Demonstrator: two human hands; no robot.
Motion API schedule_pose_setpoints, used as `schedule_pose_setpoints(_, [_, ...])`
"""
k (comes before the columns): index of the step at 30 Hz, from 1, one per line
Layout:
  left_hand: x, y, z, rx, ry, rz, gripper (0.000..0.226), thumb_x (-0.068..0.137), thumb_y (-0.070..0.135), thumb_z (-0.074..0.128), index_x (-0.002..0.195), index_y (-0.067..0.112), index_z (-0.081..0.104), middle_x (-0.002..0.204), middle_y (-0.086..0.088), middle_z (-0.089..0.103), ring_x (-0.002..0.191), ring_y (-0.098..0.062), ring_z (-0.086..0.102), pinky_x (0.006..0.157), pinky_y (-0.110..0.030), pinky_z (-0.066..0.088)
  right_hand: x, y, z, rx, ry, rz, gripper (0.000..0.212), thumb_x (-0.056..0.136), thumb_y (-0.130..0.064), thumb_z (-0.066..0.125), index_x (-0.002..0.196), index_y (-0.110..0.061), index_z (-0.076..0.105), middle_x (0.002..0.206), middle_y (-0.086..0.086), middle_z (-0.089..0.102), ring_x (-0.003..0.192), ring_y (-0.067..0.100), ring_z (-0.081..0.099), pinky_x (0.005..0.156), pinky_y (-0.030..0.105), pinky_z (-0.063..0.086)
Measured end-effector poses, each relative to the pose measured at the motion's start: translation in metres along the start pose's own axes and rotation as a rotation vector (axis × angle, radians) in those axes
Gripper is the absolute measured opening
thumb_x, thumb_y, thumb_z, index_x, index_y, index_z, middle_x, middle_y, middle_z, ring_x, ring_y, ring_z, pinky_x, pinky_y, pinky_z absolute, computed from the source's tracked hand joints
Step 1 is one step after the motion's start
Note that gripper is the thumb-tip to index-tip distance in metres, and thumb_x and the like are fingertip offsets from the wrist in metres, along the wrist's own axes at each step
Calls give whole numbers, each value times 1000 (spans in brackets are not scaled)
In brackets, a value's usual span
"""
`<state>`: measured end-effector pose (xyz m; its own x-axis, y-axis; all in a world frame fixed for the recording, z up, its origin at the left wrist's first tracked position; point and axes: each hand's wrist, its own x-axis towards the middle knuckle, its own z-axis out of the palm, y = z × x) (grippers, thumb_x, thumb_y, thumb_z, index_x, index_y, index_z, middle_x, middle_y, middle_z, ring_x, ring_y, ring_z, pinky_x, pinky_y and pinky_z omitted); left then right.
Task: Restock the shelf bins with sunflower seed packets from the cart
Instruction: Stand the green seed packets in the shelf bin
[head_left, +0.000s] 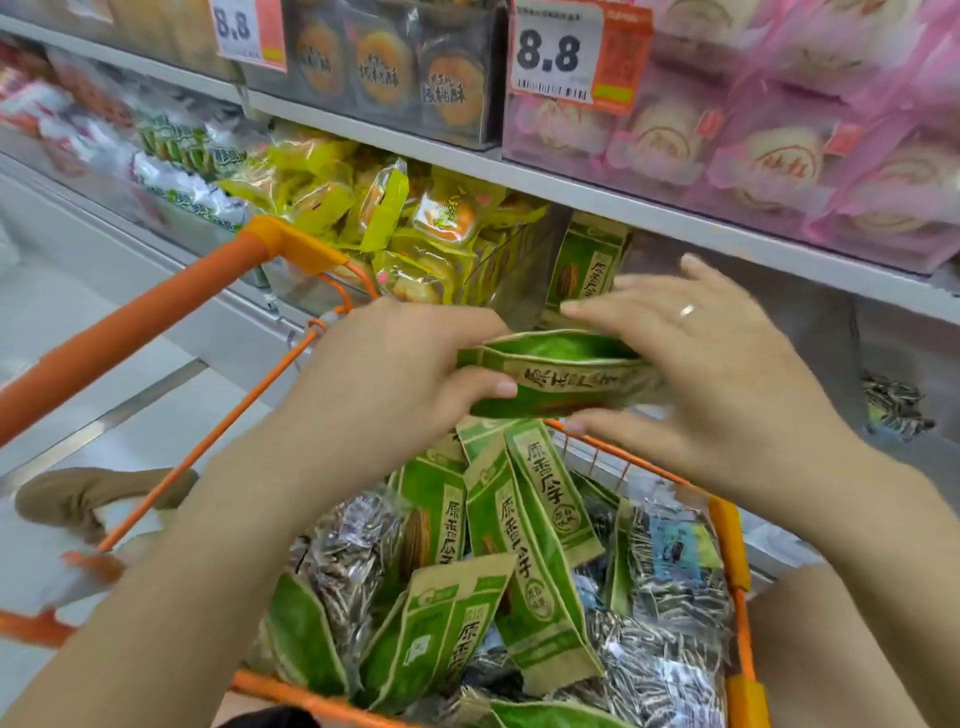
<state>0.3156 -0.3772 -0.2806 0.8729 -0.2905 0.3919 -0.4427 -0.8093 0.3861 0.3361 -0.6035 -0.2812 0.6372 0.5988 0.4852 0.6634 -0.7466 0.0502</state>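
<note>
I hold a small stack of green sunflower seed packets (561, 374) flat between both hands, above the far rim of the orange cart (644, 462). My left hand (395, 374) grips the stack's left end, fingers on top and thumb in front. My right hand (727, 374) clasps the right end, fingers stretched over the top and thumb underneath. Behind the stack, in the shelf bin, one green packet (584, 265) stands upright. More green packets (524, 525) lie loosely piled in the cart.
Clear bags of striped seeds (348, 551) fill the cart around the green packets. Yellow snack packs (395, 218) fill the bin to the left. The shelf edge (675, 218) with pink packs above overhangs the bin. A clear seed bag (893, 405) lies in the right bin.
</note>
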Motion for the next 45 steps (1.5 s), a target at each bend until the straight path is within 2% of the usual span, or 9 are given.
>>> schedule_pose_setpoints(3, [-6, 7, -3, 60, 38, 69, 25, 78, 50, 55, 90, 33, 69, 53, 15, 53, 55, -10, 52, 54, -37, 51, -5, -17, 3, 41, -118, 18, 50, 79, -62, 43, 117, -31, 51, 85, -11, 67, 72, 16, 67, 52, 34, 53])
schedule_pose_setpoints(8, [-35, -8, -9, -379, 105, -222, 34, 83, 53, 57, 113, 37, 61, 92, 25, 69, 83, 6, 65, 75, -19, 52, -23, -11, 8, 436, -139, 330, 43, 76, -70, 54, 99, -34, 52, 74, -18, 63, 67, 1, 60, 56, 20, 45])
schedule_pose_setpoints(12, [-68, -6, 0, -151, -463, -315, 60, 62, 87, 49, 103, 44, 61, 86, 27, 67, 80, 15, 60, 67, -13, 51, -41, -10, 20, 650, -52, 579, 35, 68, -59, 60, 90, -33, 53, 81, -24, 64, 73, -8, 59, 59, 10, 42])
schedule_pose_setpoints(15, [-86, -3, 19, -22, -644, -239, 36, 75, 66, 58, 75, 30, 62, 55, 18, 56, 57, 6, 55, 53, -11, 44, -46, -8, 27, 861, 15, 721, 38, 65, -53, 64, 93, -28, 57, 83, -16, 68, 71, -1, 63, 58, 13, 45])
schedule_pose_setpoints(19, [-83, -20, 16, -138, -463, -298, 48, 83, 58, 52, 58, 18, 54, 44, 8, 40, 41, -9, 38, 45, -19, 28, -43, -5, 30, 1153, 136, 833, 33, 73, -41, 65, 100, -24, 60, 90, -6, 72, 80, 11, 69, 69, 30, 53])
schedule_pose_setpoints(27, [-31, 3, -12, -901, 239, -426, 26, 89, 31, 49, 94, 14, 69, 80, 1, 75, 71, -13, 70, 63, -26, 55, -34, -18, 31, 1299, 169, 929, 12, 92, -25, 54, 101, -21, 62, 86, -2, 73, 74, 11, 68, 65, 26, 55])
schedule_pose_setpoints(34, [6, 13, 9, -1679, 287, -614, 30, 102, 22, 35, 116, 12, 60, 83, -4, 69, 72, -15, 67, 64, -32, 59, -28, -48, 37, 1569, -137, 952, 21, 90, -17, 55, 110, -14, 61, 91, 7, 75, 72, 18, 70, 60, 28, 57])
schedule_pose_setpoints(41, [19, 15, 37, -1660, 600, -841, 57, 91, -4, 47, 142, 19, 35, 111, -10, 66, 80, -24, 72, 69, -46, 59, -32, -53, 42, 1926, -252, 1044, 39, 92, -32, 46, 116, -9, 66, 112, 20, 68, 103, 35, 65, 89, 46, 54])
schedule_pose_setpoints(45, [11, 27, 57, -1423, 555, -768, 75, 85, -1, 64, 143, 32, 30, 103, 5, 65, 83, -21, 72, 72, -44, 59, -27, -45, 44, 1873, -43, 1011, 37, 79, -26, 56, 112, -12, 67, 103, 12, 73, 87, 23, 69, 71, 36, 59])
